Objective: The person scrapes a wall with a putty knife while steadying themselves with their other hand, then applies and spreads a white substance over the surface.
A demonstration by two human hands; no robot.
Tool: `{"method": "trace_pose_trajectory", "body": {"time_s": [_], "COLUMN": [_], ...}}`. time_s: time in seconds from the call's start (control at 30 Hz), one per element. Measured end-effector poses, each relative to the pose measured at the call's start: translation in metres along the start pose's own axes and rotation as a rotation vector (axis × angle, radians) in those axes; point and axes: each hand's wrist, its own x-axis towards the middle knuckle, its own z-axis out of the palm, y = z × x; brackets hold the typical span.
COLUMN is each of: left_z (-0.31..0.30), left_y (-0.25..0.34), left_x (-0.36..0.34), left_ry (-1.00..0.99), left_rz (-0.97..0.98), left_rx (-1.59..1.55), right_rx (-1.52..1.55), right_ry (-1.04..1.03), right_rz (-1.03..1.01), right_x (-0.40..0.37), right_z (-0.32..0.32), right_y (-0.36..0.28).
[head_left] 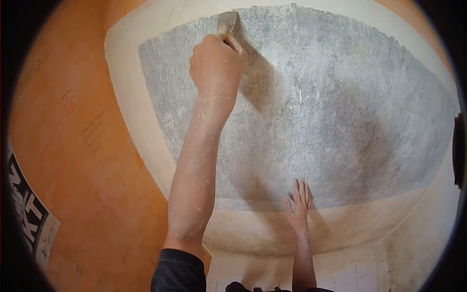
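Observation:
My left hand [217, 65], in front of the wall at upper centre, is closed around the handle of a putty knife [227, 19]. The wide, flat blade points up and lies at the top edge of a mottled grey patch [311, 97] on the cream wall. The fist covers most of the handle. Lower down and to the right, my right hand [298, 204] rests open near the patch's bottom edge, fingers stretched up and thumb apart. It holds nothing. Pale specks dot my left forearm.
An orange wall [82, 146] with faint handwriting stands on the left, meeting the cream wall border [126, 73]. A black-and-white poster [31, 219] is at lower left. A dark object [458, 151] sits at the right edge. Pale tiles [352, 280] show at the bottom.

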Motion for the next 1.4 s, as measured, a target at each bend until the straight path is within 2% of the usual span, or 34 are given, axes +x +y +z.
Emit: {"method": "trace_pose_trajectory", "body": {"time_s": [0.03,0.07,0.17,0.23,0.33,0.4,0.43,0.5,0.57,0.63,0.67,0.77,0.9,0.97,1.07,1.17,1.3,1.4], "left_z": [-0.004,-0.014,0.003,-0.004,-0.007,0.008,0.004,-0.007,-0.001,0.009,0.006,-0.007,0.006,0.0,0.009,-0.001,0.012,0.009], "left_y": [-0.001,-0.002,-0.005,-0.008,-0.006,-0.004,-0.009,-0.013,-0.008,-0.009,-0.015,-0.005,-0.013,-0.005,-0.006,-0.008,-0.01,-0.003], "left_x": [-0.002,-0.001,0.001,0.0,0.002,0.001,0.001,0.003,0.001,0.0,0.003,0.001,0.0,-0.001,0.001,-0.006,-0.003,-0.008], "left_ry": [0.068,-0.049,0.064,0.069,-0.005,0.199,0.198,0.048,0.051,0.176,0.087,-0.016,0.128,0.031,0.114,0.055,0.094,0.021], "left_rz": [0.083,-0.011,0.057,0.024,0.109,0.134,0.125,0.128,0.142,0.17,0.113,0.095,0.163,0.087,0.147,0.129,0.11,0.135], "left_rx": [0.04,-0.046,-0.001,0.034,0.005,0.011,0.02,-0.02,-0.054,0.035,-0.009,-0.071,-0.032,-0.126,-0.012,-0.072,-0.048,-0.006], "right_rx": [0.01,0.017,0.034,0.035,0.035,0.026,0.019,0.016,0.066,0.035,0.012,0.033,-0.005,0.038,0.033,0.071,0.025,0.027], "right_ry": [0.005,0.019,0.025,0.011,0.015,-0.007,0.001,0.001,0.019,0.016,0.015,0.031,0.023,0.03,0.008,0.027,0.009,0.016], "right_rz": [0.008,0.015,-0.013,-0.005,0.012,0.012,0.009,0.01,0.01,0.01,0.013,0.008,-0.002,0.001,0.014,0.012,0.026,0.036], "right_x": [-0.002,0.0,-0.001,-0.001,0.001,-0.003,0.0,-0.003,-0.002,-0.001,-0.002,-0.002,-0.004,-0.003,-0.003,-0.003,-0.005,-0.005], "right_z": [0.0,-0.001,0.003,0.001,0.001,0.0,0.002,0.004,0.005,0.004,0.005,0.007,0.006,0.005,0.005,0.009,0.013,0.007], "right_y": [-0.002,-0.002,0.004,0.001,0.001,0.003,0.002,0.002,0.002,-0.001,-0.003,0.001,0.002,0.0,-0.001,0.001,-0.002,-0.001]}}
